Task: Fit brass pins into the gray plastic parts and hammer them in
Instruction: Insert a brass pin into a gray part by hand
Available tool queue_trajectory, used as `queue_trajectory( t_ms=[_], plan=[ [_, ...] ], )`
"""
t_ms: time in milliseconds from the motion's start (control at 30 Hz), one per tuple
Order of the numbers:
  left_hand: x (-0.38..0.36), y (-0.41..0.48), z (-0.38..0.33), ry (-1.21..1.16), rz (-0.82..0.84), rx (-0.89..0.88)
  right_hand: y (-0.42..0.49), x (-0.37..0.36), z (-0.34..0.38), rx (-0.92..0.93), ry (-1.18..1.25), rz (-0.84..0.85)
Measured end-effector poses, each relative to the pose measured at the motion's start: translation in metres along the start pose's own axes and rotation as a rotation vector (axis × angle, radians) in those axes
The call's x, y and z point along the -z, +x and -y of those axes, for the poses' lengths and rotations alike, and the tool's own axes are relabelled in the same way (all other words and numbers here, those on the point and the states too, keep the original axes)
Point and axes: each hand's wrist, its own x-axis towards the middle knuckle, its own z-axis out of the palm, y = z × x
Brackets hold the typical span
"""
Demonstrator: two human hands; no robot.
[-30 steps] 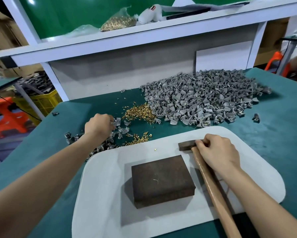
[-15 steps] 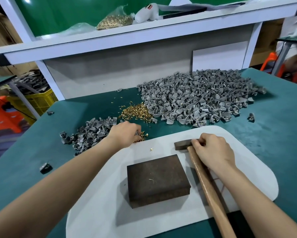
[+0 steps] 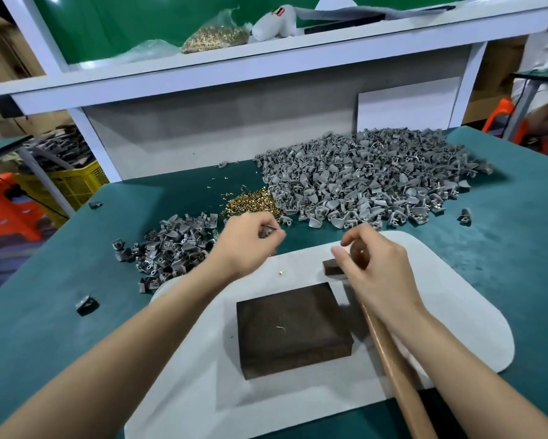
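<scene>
green table point(image 3: 519, 248), white shelf point(image 3: 266, 68) behind, white mat point(image 3: 440, 296) at near edge bearing block point(image 3: 291, 327), gray parts point(image 3: 361, 179) heaped at far edge, pins point(image 3: 250, 202) beside them, left hand point(image 3: 244, 248) pinching 1 part point(image 3: 267, 231), right hand point(image 3: 377, 270) loosely curled on hammer point(image 3: 391, 365)

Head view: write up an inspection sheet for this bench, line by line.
Surface: teal bench top with a white mat at the front.
Job's things: big gray parts pile, smaller pile, brass pins heap; dark block and hammer on the mat.
Clutter: stray pin on the mat; stray parts on the teal.
Hands: left hand pinches a gray part; right hand lies over the hammer near its head, grip hidden.
Cables: one thin dark line beyond the left edge, possibly a cable.
Surroundings: white shelf holding a bag of pins; yellow crate at left.
</scene>
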Motion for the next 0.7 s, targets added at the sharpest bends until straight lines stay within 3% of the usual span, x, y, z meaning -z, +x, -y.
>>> queue_trajectory(
  t_ms=[133,233,533,700],
  plan=[
    [-0.014,-0.05,-0.031,-0.43,-0.007,0.005,-0.016,-0.007,0.019,0.228,0.151,0.008],
    [-0.022,-0.07,-0.032,-0.576,-0.037,0.015,-0.023,-0.008,0.025,0.22,0.245,0.02],
    [-0.029,-0.081,-0.021,-0.663,-0.089,0.002,-0.028,-0.007,0.035,0.095,0.379,0.12],
    [-0.025,-0.082,-0.012,-0.788,-0.107,0.119,-0.032,-0.009,0.038,0.124,0.387,0.111]
  ],
)
